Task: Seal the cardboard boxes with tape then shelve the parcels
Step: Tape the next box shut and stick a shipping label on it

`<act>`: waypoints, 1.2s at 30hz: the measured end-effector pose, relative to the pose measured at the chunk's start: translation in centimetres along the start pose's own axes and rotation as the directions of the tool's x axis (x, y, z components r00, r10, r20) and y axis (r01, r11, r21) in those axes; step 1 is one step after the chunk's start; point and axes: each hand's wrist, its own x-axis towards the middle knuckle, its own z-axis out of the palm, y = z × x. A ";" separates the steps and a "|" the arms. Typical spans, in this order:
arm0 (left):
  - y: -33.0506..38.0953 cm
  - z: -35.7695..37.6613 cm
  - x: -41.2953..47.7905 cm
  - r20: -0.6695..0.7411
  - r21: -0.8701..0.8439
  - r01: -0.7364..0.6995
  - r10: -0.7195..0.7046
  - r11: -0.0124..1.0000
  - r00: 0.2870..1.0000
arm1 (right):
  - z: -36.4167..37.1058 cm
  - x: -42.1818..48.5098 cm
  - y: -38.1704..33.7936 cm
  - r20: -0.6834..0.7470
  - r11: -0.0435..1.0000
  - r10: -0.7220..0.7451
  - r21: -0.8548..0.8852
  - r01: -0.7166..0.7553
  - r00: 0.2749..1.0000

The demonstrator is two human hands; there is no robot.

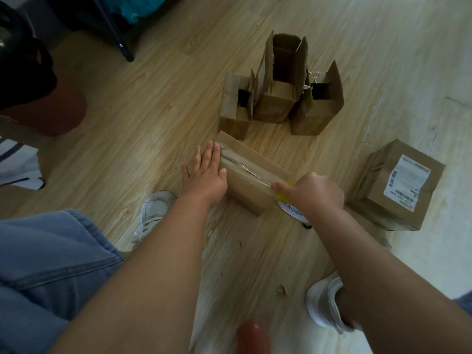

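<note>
While the right hand [314, 192] grips the tape roll [291, 210] at the 4 o'clock end, fingers curled round it, the left hand [204, 172] lies flat, fingers straight, against the 9 o'clock end of the cardboard box [250, 185]. It's likely bracing the box so it can't slide on the smooth wood-grain floor [153, 111]. Box sits mid-frame, flaps down, glossy clear tape strip [245, 167] taut along the top seam. Roll: yellow, round white label. 12 o'clock: three open boxes [278, 98], matte brown, flaps up, ragged edges. 3 o'clock: taped parcel [398, 185] with shipping label.
</note>
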 end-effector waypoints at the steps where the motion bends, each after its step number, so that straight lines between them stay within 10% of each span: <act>1: 0.0 0.0 0.0 0.000 0.000 0.000 0.000 1.000 1.000 | 0.2 0.1 0.1 -0.007 1.000 -0.001 -0.004 0.001 1.000; 17: 0.9 1.4 -0.8 -0.186 0.236 -0.065 0.111 0.970 0.976 | 1.7 0.9 0.0 0.194 0.994 0.108 -0.043 -0.102 0.975; 36: 4.2 1.2 -2.1 0.006 0.369 -0.223 0.237 0.902 0.971 | 1.0 -0.1 -1.4 0.245 0.982 0.176 0.023 -0.187 0.953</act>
